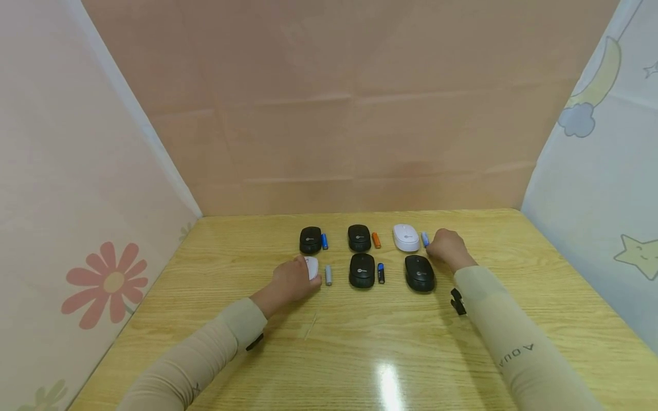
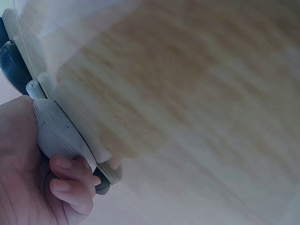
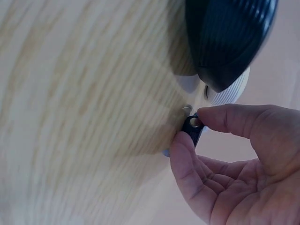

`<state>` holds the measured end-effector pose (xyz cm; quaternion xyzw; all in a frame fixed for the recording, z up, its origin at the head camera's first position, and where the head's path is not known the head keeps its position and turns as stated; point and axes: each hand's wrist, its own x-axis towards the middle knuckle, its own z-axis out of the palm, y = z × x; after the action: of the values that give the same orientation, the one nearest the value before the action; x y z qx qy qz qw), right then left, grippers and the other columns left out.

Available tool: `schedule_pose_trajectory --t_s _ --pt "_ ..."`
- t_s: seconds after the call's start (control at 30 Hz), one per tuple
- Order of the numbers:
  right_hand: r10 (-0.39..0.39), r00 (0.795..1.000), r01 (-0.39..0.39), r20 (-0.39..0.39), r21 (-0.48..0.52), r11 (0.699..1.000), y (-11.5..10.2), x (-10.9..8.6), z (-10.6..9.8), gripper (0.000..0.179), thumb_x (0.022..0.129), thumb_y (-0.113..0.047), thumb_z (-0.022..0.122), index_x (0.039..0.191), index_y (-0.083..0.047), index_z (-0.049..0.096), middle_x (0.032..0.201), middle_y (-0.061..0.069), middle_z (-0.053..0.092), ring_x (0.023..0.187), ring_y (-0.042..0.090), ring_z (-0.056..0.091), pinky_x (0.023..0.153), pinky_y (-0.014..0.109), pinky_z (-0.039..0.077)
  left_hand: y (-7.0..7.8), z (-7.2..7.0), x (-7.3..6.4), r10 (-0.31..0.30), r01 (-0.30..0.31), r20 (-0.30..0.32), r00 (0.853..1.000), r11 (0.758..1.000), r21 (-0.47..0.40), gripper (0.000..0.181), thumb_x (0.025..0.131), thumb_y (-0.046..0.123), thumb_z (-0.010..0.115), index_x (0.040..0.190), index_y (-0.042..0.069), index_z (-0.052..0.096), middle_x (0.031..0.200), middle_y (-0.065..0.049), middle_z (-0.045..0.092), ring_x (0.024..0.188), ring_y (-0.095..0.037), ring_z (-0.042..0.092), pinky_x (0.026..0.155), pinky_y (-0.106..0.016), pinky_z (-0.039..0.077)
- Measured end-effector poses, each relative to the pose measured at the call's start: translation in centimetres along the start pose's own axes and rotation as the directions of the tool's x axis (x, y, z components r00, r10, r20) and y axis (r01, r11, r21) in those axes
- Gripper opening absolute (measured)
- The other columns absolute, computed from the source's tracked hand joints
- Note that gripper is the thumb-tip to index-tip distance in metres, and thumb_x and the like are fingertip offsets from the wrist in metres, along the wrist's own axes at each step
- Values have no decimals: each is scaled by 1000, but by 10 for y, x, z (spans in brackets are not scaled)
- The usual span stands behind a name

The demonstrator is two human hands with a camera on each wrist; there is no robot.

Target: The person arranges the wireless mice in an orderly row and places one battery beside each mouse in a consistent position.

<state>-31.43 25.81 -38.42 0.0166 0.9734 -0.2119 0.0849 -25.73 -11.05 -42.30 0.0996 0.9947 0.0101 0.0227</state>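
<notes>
In the head view my left hand (image 1: pixel 295 279) grips a white computer mouse (image 1: pixel 311 267) at the front left of a group of mice. The left wrist view shows its ribbed side (image 2: pixel 58 129) between thumb and curled fingers. My right hand (image 1: pixel 448 249) is at the group's right end. In the right wrist view its thumb and finger pinch a dark battery (image 3: pixel 193 129) with a silvery end. Just left of that hand lies a lavender battery (image 1: pixel 424 238), beside another white mouse (image 1: pixel 406 237). A black mouse (image 1: pixel 420 273) sits nearer, below the right hand.
Other black mice stand at back left (image 1: pixel 311 240), back middle (image 1: pixel 359 238) and front middle (image 1: pixel 362 270). Beside mice lie a blue battery (image 1: pixel 324 241), an orange battery (image 1: pixel 377 240), a pale grey battery (image 1: pixel 328 275) and a black-and-blue battery (image 1: pixel 381 273). Fabric walls enclose the wooden table (image 1: pixel 329 354).
</notes>
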Motion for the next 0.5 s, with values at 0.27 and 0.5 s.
schedule_pose_trajectory --t_s 0.27,0.5 --pt "26 999 -25 41 -9 1000 4 -2 -1 19 79 -5 50 62 -9 41 62 5 39 58 20 39 55 31 34 1 -2 -1 3 -3 10 1000 1000 22 72 92 54 46 115 -14 51 69 -10 53 53 -17 51 46 -30 41" --pt "23 999 -22 40 -25 999 5 -4 -2 20 78 -3 48 61 -10 41 61 5 42 56 20 40 53 30 35 1 -4 -2 14 -14 11 1000 999 28 71 92 54 46 113 -13 51 71 -10 53 54 -17 51 46 -31 42"
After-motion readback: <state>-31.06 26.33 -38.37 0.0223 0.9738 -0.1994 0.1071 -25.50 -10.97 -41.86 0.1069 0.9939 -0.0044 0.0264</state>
